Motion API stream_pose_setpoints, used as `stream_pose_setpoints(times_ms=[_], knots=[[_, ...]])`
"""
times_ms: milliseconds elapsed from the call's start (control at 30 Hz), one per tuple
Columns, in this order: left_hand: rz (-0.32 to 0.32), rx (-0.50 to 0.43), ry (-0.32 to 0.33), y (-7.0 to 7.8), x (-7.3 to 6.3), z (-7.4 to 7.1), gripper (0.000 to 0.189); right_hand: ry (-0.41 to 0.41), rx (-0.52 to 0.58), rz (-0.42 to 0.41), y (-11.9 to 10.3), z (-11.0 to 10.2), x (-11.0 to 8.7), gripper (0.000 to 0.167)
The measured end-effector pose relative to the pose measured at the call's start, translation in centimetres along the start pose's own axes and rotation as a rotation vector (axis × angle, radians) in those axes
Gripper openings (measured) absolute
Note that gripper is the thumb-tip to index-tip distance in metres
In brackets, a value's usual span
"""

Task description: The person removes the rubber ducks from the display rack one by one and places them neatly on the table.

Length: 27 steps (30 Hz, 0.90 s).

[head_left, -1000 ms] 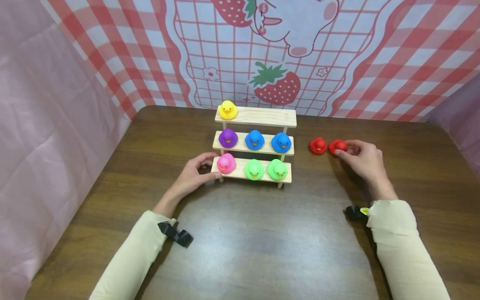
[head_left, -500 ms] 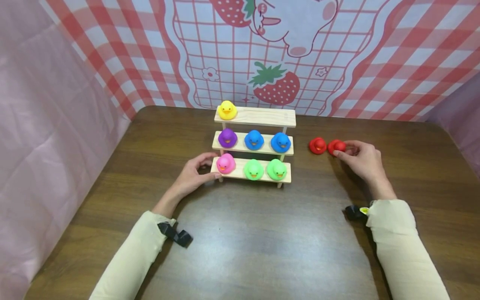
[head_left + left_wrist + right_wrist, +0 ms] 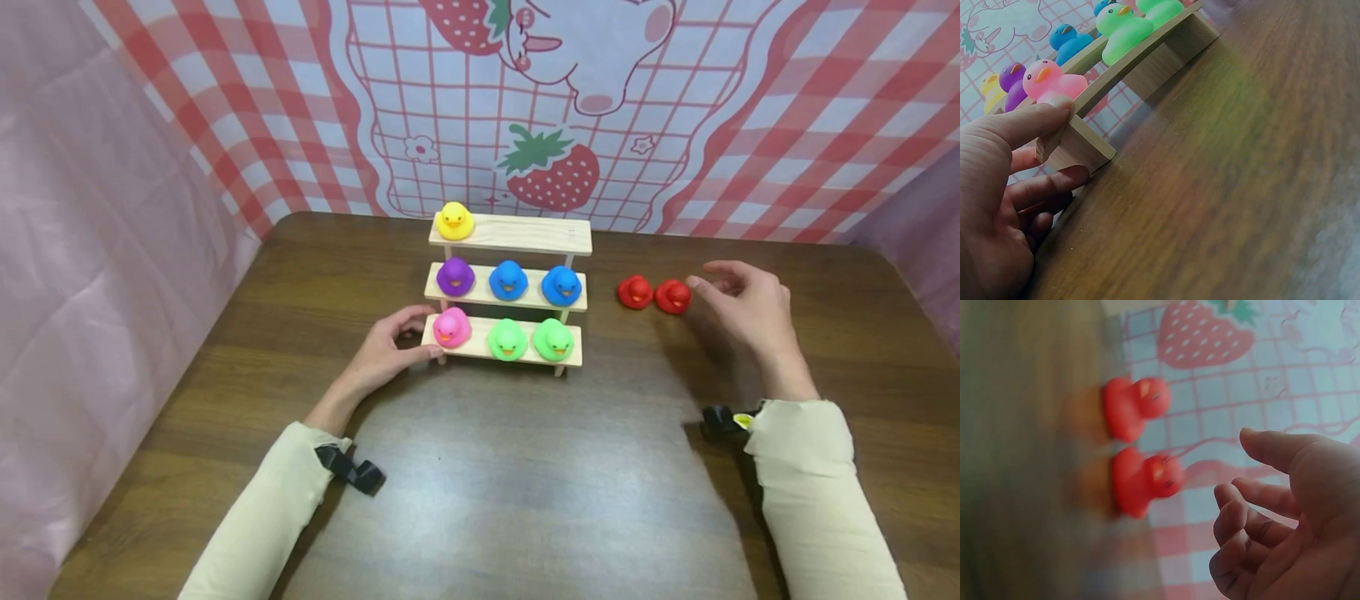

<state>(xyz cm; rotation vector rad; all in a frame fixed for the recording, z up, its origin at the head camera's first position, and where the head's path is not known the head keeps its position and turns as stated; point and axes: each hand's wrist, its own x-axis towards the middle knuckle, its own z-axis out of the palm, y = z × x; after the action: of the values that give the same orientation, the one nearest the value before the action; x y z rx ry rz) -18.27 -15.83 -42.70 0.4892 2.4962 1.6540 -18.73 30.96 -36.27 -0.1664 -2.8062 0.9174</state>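
Observation:
A three-step wooden display stand (image 3: 533,234) holds rubber ducks. My left hand (image 3: 386,350) grips the left end of its bottom step, thumb on the front corner beside the pink duck (image 3: 452,327) and fingers around the end, as the left wrist view shows. Two red ducks stand on the table right of the stand: a left one (image 3: 635,292) and a right one (image 3: 672,297). Just right of the latter, my right hand (image 3: 753,312) holds nothing; its thumb and fingers are apart from the duck (image 3: 1147,481) in the right wrist view.
Two green ducks (image 3: 553,339) share the bottom step. On the middle step sit a purple duck (image 3: 455,277) and two blue ducks (image 3: 508,281). A yellow duck (image 3: 454,221) is at the top left. Behind the table (image 3: 480,483) hangs a strawberry-print cloth (image 3: 555,175).
My right hand has let go of the right red duck and drawn back to the right and up. That duck now stands on its own. My left hand stays on the stand.

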Motion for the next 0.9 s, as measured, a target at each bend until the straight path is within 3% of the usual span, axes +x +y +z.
stream_pose_setpoints(times_ms=[300,633,900], knots=[[0.003,0.002,-0.002,-0.3,0.0,0.1,0.059,0.080,0.042,-0.090,-4.3,-1.4,-0.2,0.054],[-0.029,0.010,-0.006,-0.1,0.0,0.0,0.062,0.082,0.074,-0.149,-8.9,-1.2,-0.1,0.051],[-0.019,0.007,0.001,-0.1,0.0,0.0,0.062,0.080,0.106,-0.196,-12.1,-0.4,-0.3,0.048]])
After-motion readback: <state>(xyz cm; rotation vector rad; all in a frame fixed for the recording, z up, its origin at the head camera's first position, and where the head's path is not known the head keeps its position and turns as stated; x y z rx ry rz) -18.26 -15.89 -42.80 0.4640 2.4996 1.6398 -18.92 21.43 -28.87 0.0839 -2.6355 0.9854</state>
